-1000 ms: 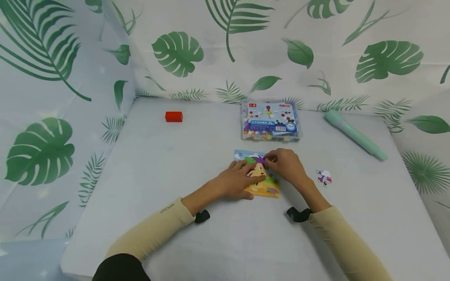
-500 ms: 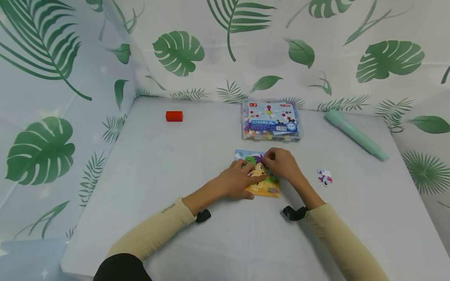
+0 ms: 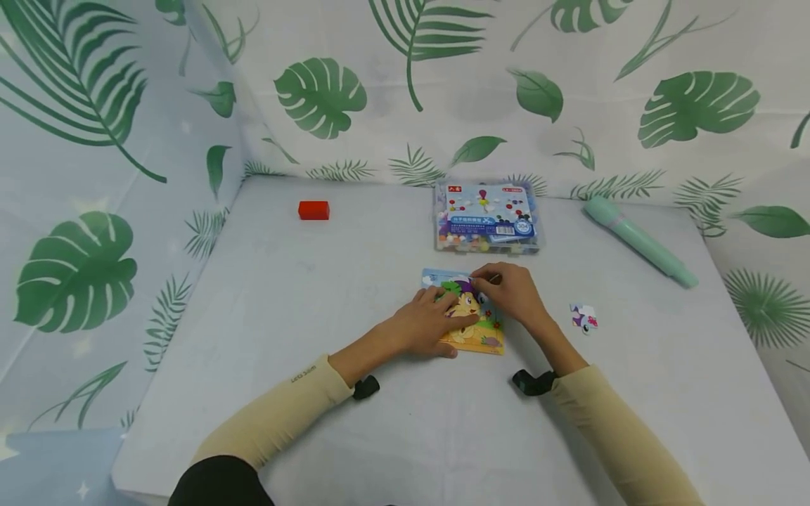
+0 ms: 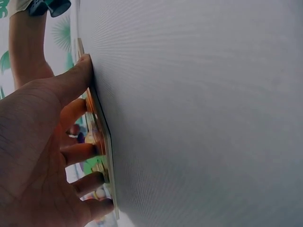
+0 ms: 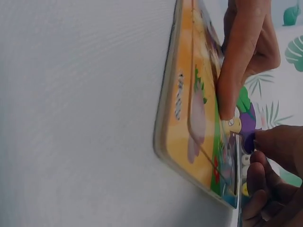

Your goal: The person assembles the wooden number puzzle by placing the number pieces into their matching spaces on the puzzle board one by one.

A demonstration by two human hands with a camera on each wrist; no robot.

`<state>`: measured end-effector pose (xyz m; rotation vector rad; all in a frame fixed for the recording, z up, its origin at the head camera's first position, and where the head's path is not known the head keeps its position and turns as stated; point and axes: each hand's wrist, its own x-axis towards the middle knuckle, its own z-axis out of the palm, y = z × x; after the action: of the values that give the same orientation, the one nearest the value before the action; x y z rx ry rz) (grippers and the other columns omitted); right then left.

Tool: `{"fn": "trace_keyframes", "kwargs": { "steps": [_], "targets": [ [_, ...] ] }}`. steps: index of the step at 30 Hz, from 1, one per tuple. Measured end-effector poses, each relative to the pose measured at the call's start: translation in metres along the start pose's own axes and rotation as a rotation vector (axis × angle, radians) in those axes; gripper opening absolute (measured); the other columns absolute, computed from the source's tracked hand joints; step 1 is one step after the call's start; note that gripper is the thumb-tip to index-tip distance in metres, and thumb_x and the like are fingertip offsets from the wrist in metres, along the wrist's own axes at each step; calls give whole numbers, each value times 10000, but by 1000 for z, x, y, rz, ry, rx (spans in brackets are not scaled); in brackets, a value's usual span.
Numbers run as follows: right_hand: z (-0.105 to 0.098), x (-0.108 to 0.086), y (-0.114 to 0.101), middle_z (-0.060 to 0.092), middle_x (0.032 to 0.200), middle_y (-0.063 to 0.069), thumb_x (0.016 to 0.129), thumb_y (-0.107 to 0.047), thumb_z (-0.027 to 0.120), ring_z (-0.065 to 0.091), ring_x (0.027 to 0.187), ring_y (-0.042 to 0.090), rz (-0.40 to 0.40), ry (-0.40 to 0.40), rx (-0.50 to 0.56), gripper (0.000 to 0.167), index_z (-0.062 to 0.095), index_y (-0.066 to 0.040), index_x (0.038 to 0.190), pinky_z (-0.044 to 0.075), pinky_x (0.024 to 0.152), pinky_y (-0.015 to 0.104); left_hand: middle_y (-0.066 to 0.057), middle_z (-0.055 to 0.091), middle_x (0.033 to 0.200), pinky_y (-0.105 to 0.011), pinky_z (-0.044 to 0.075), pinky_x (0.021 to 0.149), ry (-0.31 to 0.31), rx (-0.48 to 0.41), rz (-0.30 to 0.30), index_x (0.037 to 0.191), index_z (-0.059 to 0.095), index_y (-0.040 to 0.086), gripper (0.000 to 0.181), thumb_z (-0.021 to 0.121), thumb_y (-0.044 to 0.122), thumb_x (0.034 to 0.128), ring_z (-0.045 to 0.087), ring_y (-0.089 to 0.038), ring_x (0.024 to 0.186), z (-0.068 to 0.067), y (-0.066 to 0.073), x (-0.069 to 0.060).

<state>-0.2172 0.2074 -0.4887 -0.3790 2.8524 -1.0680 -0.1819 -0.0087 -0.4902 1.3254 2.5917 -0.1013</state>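
A jigsaw puzzle board (image 3: 471, 343) with a cartoon animal picture lies flat on the white table. My left hand (image 3: 425, 327) rests on its left part, fingers spread, pressing the surface. In the left wrist view, the fingertips touch the picture and the thumb lies at the board's edge. Over the upper right of the board, my right hand (image 3: 517, 294) pinches a purple puzzle piece (image 5: 249, 142) between thumb and index finger. The piece appears tilted up from the board. Another puzzle piece (image 3: 583, 318), white and purple, lies loose to the right of my right hand.
Behind the board stands a clear plastic box (image 3: 489, 218) of colourful beads with a blue label. A red block (image 3: 313, 210) lies at the back left. At the back right is a mint-green stick-shaped object (image 3: 642, 242). Leaf-patterned cloth (image 3: 392, 105) borders the table.
My right hand has shifted slightly left and up along the board, still pinching the puzzle piece. The left hand has stayed on the board.
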Motion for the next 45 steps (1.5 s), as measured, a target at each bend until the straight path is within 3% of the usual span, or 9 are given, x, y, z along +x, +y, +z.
{"fn": "trace_keyframes", "kwargs": {
  "steps": [6,11,14,16,19,24,35,41,45],
  "targets": [
    [-13,-4,0,722,954,42,959,-245,671,645,868,212,35,-31,61,198,769,-88,1031,499,749,407,-68,328,1466,-499,306,1063,-12,-3,0,1569,221,420,745,511,660,925,298,-351,1320,0,1,0],
    [-68,-30,11,697,1033,71,951,-346,677,584,941,235,109,-66,44,296,767,-85,1058,468,724,374,-63,332,1438,-481,291,1063,11,-19,18,1571,231,402,746,519,648,929,293,-337,1312,-1,2,1],
    [-100,-53,33,658,1093,114,952,-322,681,542,969,254,137,-96,15,288,765,-67,1056,470,701,362,-65,338,1427,-474,291,1059,19,-17,23,1571,239,396,740,523,640,933,290,-334,1311,0,1,0],
    [-110,-66,51,633,1107,128,955,-296,681,533,955,249,147,-116,3,262,767,-68,1050,474,683,348,-67,345,1428,-474,298,1056,17,-11,19,1570,246,394,736,526,636,934,293,-333,1313,0,0,-2],
    [-110,-78,78,609,1087,122,959,-256,679,514,935,221,145,-108,-2,215,773,-74,1022,447,682,333,-73,345,1440,-477,302,1056,12,-12,16,1569,248,395,737,530,635,933,293,-333,1318,1,-1,-3],
    [-95,-84,101,588,1055,104,924,-201,725,504,967,217,86,10,-10,169,784,-52,981,393,742,311,-80,336,1461,-482,295,1064,13,-32,21,1570,250,393,738,534,631,932,289,-336,1329,1,-1,-3],
    [-81,-81,115,595,979,86,838,-50,789,489,916,237,-44,126,-57,70,804,-57,905,339,740,346,-77,356,1424,-480,277,1072,40,-19,31,1572,249,386,740,530,634,933,296,-338,1315,1,0,-2],
    [-79,-80,121,614,945,50,827,-21,789,476,909,183,-85,134,-66,87,806,-53,906,335,743,338,-78,343,1449,-485,271,1080,27,-27,22,1572,237,392,741,523,637,933,288,-340,1328,1,0,-2],
    [-87,-80,110,629,956,66,858,-67,774,506,907,199,-88,137,-86,102,802,-56,956,359,720,316,-80,337,1460,-486,263,1084,28,-28,29,1573,237,390,744,523,637,933,281,-340,1333,2,0,-2]
  ]
}}
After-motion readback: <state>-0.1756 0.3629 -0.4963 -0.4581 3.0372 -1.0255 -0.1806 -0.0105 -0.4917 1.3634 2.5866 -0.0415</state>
